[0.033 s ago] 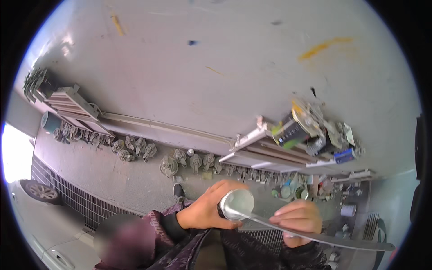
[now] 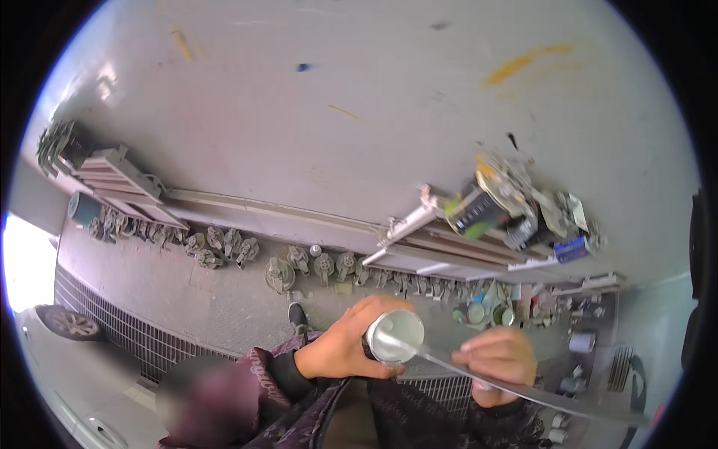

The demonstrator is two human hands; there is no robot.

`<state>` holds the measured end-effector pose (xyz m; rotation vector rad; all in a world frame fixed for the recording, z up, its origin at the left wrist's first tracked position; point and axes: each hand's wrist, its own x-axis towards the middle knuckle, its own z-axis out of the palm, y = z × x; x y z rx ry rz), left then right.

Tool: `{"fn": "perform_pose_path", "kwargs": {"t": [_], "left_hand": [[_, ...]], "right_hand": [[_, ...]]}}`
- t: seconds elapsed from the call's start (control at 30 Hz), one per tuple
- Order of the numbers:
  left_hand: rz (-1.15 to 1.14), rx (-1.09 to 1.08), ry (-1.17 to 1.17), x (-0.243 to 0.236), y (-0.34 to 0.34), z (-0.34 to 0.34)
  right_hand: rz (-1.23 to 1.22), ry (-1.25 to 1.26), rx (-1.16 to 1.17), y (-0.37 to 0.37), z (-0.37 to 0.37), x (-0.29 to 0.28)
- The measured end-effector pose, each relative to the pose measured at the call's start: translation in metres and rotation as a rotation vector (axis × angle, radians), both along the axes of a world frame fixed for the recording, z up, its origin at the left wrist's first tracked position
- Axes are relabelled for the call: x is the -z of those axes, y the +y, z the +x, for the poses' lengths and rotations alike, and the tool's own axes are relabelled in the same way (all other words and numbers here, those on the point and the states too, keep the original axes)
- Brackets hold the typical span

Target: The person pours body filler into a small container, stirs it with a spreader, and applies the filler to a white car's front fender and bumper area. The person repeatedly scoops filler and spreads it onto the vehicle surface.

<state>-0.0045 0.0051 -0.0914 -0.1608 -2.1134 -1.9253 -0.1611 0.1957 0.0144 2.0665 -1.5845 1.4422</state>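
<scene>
Cup [image 2: 401,327] is held in front of the torso [image 2: 422,415], open top up, left hand [image 2: 345,340] wrapped round its side. Right hand [image 2: 499,365] grips long metal strip [image 2: 542,397]: one end lies inside cup, far end projects rightward. Wall rack [image 2: 445,254] stands well apart, leaving room.

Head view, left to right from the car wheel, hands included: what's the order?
Car wheel → left hand → cup → right hand → white can.
</scene>
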Motion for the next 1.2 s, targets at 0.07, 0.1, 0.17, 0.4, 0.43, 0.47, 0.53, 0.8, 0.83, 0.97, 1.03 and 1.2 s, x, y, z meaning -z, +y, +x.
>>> {"fn": "perform_pose_path", "kwargs": {"t": [0.07,0.1,0.17,0.4,0.43,0.47,0.53,0.8,0.83,0.97,1.03,1.2], "left_hand": [[0.000,0.035,-0.014,-0.002,0.026,-0.014],[-0.015,0.045,-0.007,-0.002,0.040,-0.022],[-0.036,0.119,-0.004,-0.003,0.067,-0.036],[-0.013,0.333,-0.028,-0.006,0.169,-0.079],[0.034,0.370,-0.077,-0.006,0.182,-0.085],[0.063,0.398,-0.110,-0.005,0.194,-0.091],[0.012,0.434,-0.045,-0.004,0.217,-0.111],[0.035,0.780,-0.137,-0.001,0.300,-0.179],[0.001,0.854,-0.121,0.001,0.309,-0.189],[0.088,1.027,-0.106,0.007,0.357,-0.231],[0.117,1.099,-0.066,0.008,0.383,-0.254],[0.170,1.225,-0.021,0.012,0.432,-0.280]], "right_hand": [[0.199,0.131,0.088,0.037,-0.003,0.001],[0.258,0.086,0.052,0.056,-0.005,0.001],[0.216,0.030,0.070,0.090,-0.010,0.003],[0.250,0.002,0.339,0.214,-0.012,0.005],[0.237,-0.011,0.431,0.229,-0.009,0.006],[0.227,-0.023,0.524,0.243,-0.006,0.007],[0.258,-0.088,0.563,0.264,-0.003,0.010],[0.251,-0.156,0.881,0.339,0.013,0.004],[0.167,-0.129,0.898,0.348,0.015,0.002],[0.157,-0.006,1.189,0.374,0.018,-0.001],[0.353,-0.105,1.187,0.387,0.017,-0.003],[0.333,-0.140,1.524,0.404,0.026,-0.011]]}}
